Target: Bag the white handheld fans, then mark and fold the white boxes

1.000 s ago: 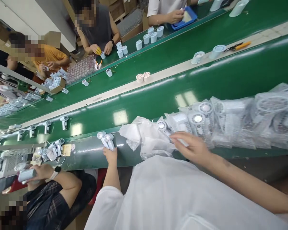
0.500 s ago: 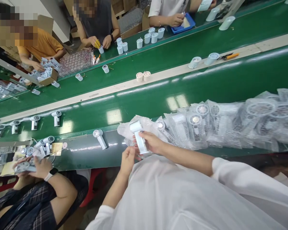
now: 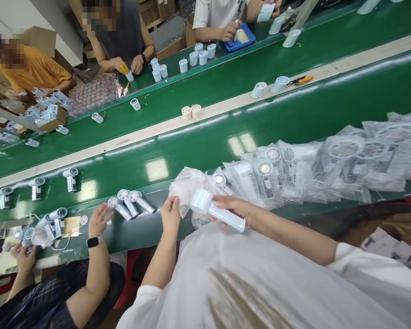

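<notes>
My right hand (image 3: 235,208) is closed around the handle of a pale blue handheld fan (image 3: 200,201). The fan's round head points left and its handle slants down to the right, over my lap at the bench edge. Just left of the fan head, my left hand (image 3: 171,214) pinches the edge of a clear plastic bag (image 3: 187,182). The bag lies crumpled behind the fan, which appears outside it. Farther left on the grey bench strip (image 3: 157,224) lie several unbagged fans, one of them a handheld fan (image 3: 140,201) lying nearest my left hand.
Bagged fans (image 3: 277,176) pile along the bench to my right. A co-worker's hand (image 3: 99,220) is beside the loose fans on my left. More fans (image 3: 71,179) stand on the green belt (image 3: 198,146). Co-workers sit across, with fan housings (image 3: 203,57) and a blue tray (image 3: 240,39).
The fan has turned from near upright to slanting right in my right hand. My left hand has moved up to the bag. More loose fans lie left, with the co-worker's hand beside them.
</notes>
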A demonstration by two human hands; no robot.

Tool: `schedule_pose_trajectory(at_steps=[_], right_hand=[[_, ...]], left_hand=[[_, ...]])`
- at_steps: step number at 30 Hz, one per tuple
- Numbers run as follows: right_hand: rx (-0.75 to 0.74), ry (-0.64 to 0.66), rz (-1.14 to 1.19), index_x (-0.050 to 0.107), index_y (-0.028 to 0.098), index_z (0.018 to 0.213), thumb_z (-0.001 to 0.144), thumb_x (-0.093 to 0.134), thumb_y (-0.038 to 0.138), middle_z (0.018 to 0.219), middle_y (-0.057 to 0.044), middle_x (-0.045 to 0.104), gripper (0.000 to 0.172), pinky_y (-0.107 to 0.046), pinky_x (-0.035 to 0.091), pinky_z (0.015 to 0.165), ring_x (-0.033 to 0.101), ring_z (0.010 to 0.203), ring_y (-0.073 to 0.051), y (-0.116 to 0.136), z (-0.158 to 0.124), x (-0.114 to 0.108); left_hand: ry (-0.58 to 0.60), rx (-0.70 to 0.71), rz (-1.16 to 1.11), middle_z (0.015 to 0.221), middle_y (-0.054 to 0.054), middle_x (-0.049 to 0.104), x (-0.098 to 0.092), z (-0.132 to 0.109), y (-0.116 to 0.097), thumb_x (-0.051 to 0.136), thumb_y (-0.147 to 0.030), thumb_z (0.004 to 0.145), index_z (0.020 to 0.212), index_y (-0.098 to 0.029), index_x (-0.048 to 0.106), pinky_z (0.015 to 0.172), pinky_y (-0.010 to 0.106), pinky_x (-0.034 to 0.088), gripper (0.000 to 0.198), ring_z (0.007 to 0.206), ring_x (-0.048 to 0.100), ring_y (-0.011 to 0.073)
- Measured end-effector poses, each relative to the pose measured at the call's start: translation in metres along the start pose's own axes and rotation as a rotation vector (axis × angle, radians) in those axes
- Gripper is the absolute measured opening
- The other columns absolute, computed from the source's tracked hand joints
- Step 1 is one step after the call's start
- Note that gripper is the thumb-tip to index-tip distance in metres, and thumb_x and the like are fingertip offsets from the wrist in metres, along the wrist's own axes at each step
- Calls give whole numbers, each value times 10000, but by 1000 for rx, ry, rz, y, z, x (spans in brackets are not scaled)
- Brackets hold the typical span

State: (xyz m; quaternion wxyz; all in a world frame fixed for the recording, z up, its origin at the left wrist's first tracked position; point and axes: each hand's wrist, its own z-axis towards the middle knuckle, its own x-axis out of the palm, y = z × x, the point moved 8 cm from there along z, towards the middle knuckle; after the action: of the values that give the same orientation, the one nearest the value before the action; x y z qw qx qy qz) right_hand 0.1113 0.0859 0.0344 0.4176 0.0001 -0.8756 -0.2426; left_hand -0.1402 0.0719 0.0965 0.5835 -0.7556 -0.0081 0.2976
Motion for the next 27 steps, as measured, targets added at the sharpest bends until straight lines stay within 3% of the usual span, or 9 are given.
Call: schedule_pose_trajectory(at_steps=[3,6,12,16,18,20,24,27], right_hand=[[70,172,-24,528,171,1160,671,790,303,960,-72,672,571,-263,574,471,696,734,-202,-10,10,23],[10,229,-70,544,161,1150,686,781,328,955,-79,683,547,-242,568,493,700,763,-199,-6,15,38],[-27,209,-225,609,107,1079,686,794,404,848,-84,705,526,-215,556,538,677,698,-156,-2,-1,33],[-40,196,-224,601,130,1130,658,814,404,857,-42,684,586,-207,540,564,653,658,-123,3,-14,32],[-54,220,-249,624,132,1086,628,834,396,859,-23,660,569,-207,535,598,648,688,-120,6,-17,38],[-101,233,-321,652,134,1002,587,862,383,899,-12,639,527,-194,522,641,639,745,-115,12,-17,42],[-165,124,-443,636,175,997,543,882,442,844,25,622,581,-183,491,619,616,710,-104,21,-14,28],[-198,43,-508,603,204,1120,580,866,442,858,31,622,646,-188,480,622,597,697,-96,17,-15,17]], left_hand=[[125,25,-68,774,27,681,42,-18,3,620,-353,806,853,-189,673,733,302,502,179,768,620,183],[262,64,-186,722,14,664,76,-35,7,644,-277,725,803,-181,664,704,288,486,125,702,596,170],[73,-186,-580,685,-25,588,65,-32,26,712,-411,686,839,-199,596,605,229,444,286,605,542,107],[242,-184,-651,821,6,639,80,-34,4,753,-442,652,954,-219,601,613,227,459,405,668,585,115],[327,-160,-585,851,25,662,85,-37,-3,755,-439,634,911,-204,619,623,240,473,388,690,596,131],[319,-97,-473,802,22,666,82,-34,-3,772,-390,578,850,-198,621,634,261,489,365,687,601,151],[70,183,-58,821,33,665,58,-16,-9,745,-357,567,857,-203,639,675,327,522,346,716,621,196],[-106,198,149,777,15,648,45,-14,-20,724,-409,626,830,-199,648,678,348,525,302,659,611,184]])
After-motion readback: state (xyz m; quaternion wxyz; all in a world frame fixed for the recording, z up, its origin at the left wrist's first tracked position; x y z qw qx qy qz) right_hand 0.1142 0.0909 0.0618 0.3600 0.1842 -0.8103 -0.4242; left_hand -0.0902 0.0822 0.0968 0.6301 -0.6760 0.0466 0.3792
